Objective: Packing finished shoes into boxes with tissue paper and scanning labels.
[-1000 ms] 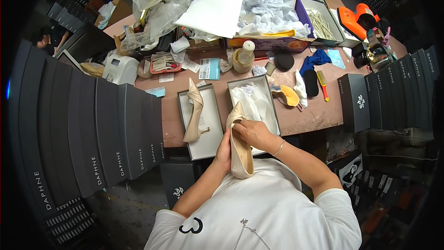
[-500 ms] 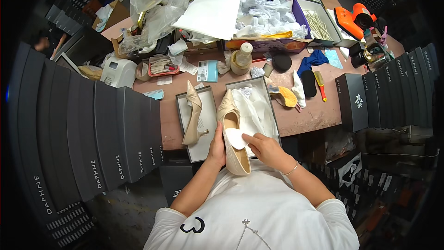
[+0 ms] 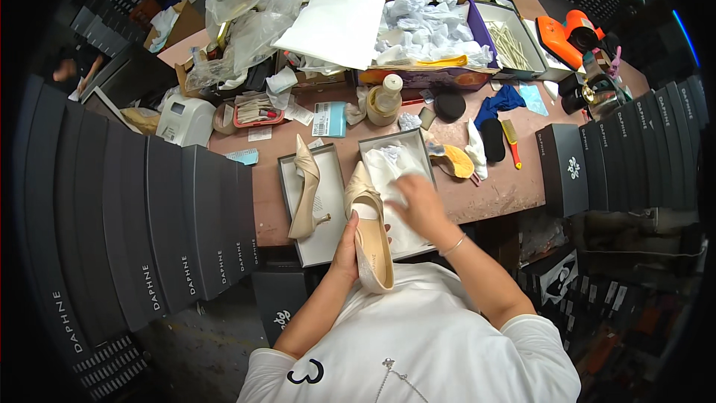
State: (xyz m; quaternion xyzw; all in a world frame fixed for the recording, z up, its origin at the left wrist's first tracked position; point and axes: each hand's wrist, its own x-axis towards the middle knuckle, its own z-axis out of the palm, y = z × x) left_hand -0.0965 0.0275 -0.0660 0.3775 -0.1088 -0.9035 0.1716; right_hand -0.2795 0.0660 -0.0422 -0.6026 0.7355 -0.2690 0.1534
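My left hand [image 3: 345, 245] grips a beige pointed shoe [image 3: 370, 233] from its left side, sole down, toe pointing away from me. My right hand [image 3: 419, 205] is off the shoe and rests, fingers spread, on the white tissue paper [image 3: 396, 170] inside an open shoe box [image 3: 409, 141]. A matching beige high-heeled shoe [image 3: 305, 189] lies on its side in the box lid [image 3: 327, 237] just left of that box.
Stacks of dark grey shoe boxes [image 3: 160, 231] curve along the left, with more boxes [image 3: 619, 157] at the right. The brown table [image 3: 492, 194] carries a bottle [image 3: 385, 101], crumpled paper [image 3: 432, 30], plastic bags [image 3: 246, 15], an orange tool [image 3: 570, 33] and brushes [image 3: 492, 138].
My right hand left the inside of the shoe and moved right and away onto the tissue paper in the box. The left hand kept hold of the shoe.
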